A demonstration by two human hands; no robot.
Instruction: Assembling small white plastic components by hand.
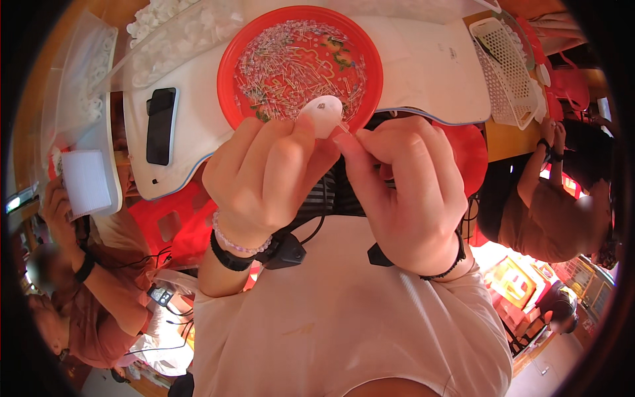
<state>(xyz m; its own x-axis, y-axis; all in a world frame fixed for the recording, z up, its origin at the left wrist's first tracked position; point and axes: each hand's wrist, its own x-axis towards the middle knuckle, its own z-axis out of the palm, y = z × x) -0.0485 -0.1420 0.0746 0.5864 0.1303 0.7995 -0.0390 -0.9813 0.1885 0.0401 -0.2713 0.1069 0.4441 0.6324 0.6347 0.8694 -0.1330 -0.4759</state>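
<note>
Seen from above, a person's two hands meet at the centre of the view. The left hand [264, 175] is pinched shut on a small white oval plastic piece [322, 115], held up at 12 o'clock from the knuckles. The right hand [407, 188] presses its thumb and forefinger together on a tiny thin pin [344, 128] at the piece's right edge; whether the pin is already seated in the piece is too small to tell.

Just beyond the hands, at 12 o'clock, a round red plate [228, 73] on the white tabletop [430, 73] holds a dense scatter of small pale pins, so much of the stock looks unused. At 11 o'clock clear bags of white plastic pieces [172, 40] lie heaped; whether they are finished or waiting cannot be told.

A black rectangular phone [161, 124] lies at 10 o'clock. A white perforated basket [508, 69] sits at 2 o'clock. At 9 o'clock a co-worker holds a white rectangular pad [86, 182]; no label on it is legible. Another person's arm [532, 175] shows at 3 o'clock.
</note>
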